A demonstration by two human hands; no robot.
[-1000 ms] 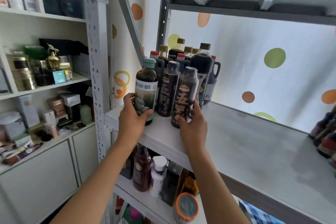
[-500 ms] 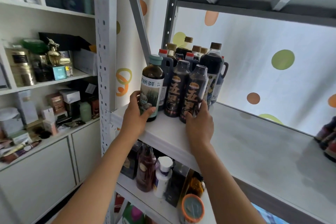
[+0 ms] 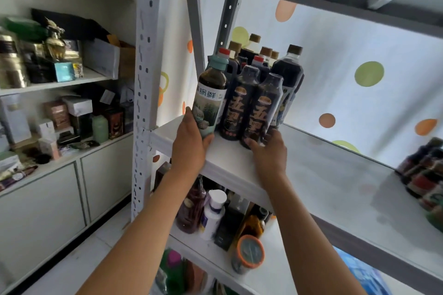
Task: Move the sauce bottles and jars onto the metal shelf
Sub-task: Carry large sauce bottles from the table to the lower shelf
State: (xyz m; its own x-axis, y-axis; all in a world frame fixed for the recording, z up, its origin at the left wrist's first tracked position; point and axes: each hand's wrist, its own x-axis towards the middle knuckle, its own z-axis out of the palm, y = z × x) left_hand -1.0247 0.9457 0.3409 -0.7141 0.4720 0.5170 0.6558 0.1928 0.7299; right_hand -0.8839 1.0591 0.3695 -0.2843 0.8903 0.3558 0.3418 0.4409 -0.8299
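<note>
Teal-capped bottle [image 3: 211,98]: pale label reads "锅鲜", first character cut off. Two dark bottles [image 3: 249,108] beside it carry a large orange "五"; the character beneath is unclear. Since half a second ago, your view has moved closer; both hands keep their places. Your left hand [image 3: 191,143] has its grip wrapped round the teal-capped bottle's base; your right hand [image 3: 269,151] has its grip curled on the nearer dark bottle's foot. All stand upright at the shelf [image 3: 311,175] front-left corner, brown-capped bottles [image 3: 266,55] behind.
</note>
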